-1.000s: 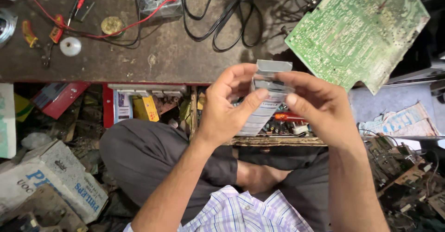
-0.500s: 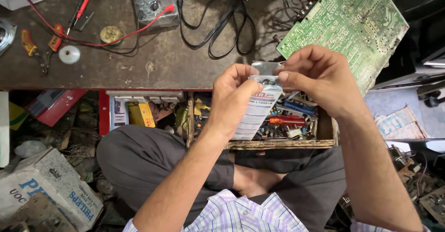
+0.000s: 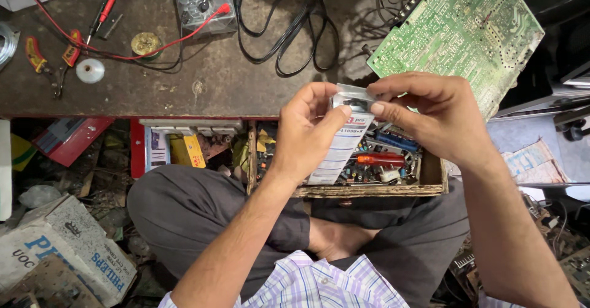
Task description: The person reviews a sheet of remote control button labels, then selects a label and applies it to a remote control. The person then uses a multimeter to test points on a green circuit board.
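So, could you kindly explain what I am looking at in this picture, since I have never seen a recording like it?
There is no machine here: a person sits cross-legged and works with two bare hands. The single camera is worn on the head and looks down, so the arms enter from the bottom of the picture. The left hand and right hand together pinch a small plastic packet with a printed card inside, held up in front of the body. Below it a wooden tray holds small electronic parts and a red-handled screwdriver. Further away is a worn workbench bearing a multimeter with red probe leads, a coiled black cable, a green circuit board and red-handled pliers. A cardboard box lies on the floor, lower left.
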